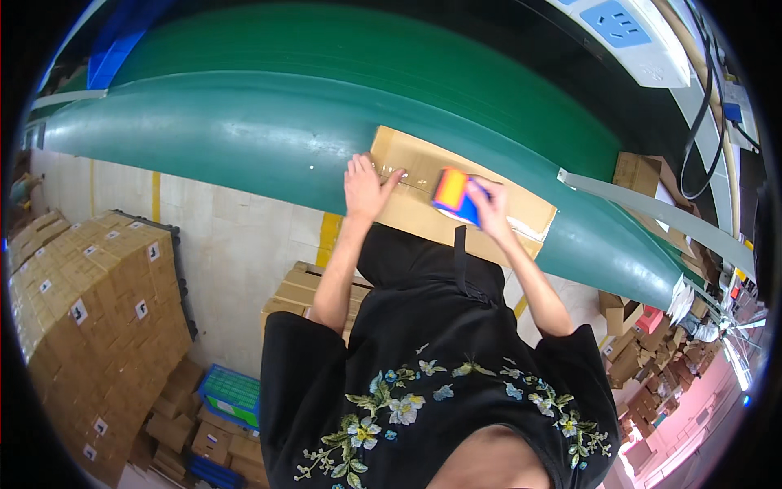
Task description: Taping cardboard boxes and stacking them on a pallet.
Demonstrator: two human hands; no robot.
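A flat, closed brown cardboard carton (411,200) lies on the green work surface (236,122), right in front of my body. My left hand (368,189) rests on the carton's left end, fingers stretched out and thumb spread, with nothing held in it. Over the middle of the carton, my right hand (490,209) grips a tape dispenser (454,194) in blue with an orange and yellow part. Motion slightly blurs the dispenser, and whether it touches the cardboard I cannot tell. Clear, shiny marks, like tape, show on the carton between my hands.
A tall stack of cartons (98,293) stands on the floor at left, near blue and green crates (230,397). Another carton (305,287) sits beside my left arm. A metal bar (652,204) crosses at right, with open boxes (643,175) behind it. A socket strip (627,33) hangs upper right.
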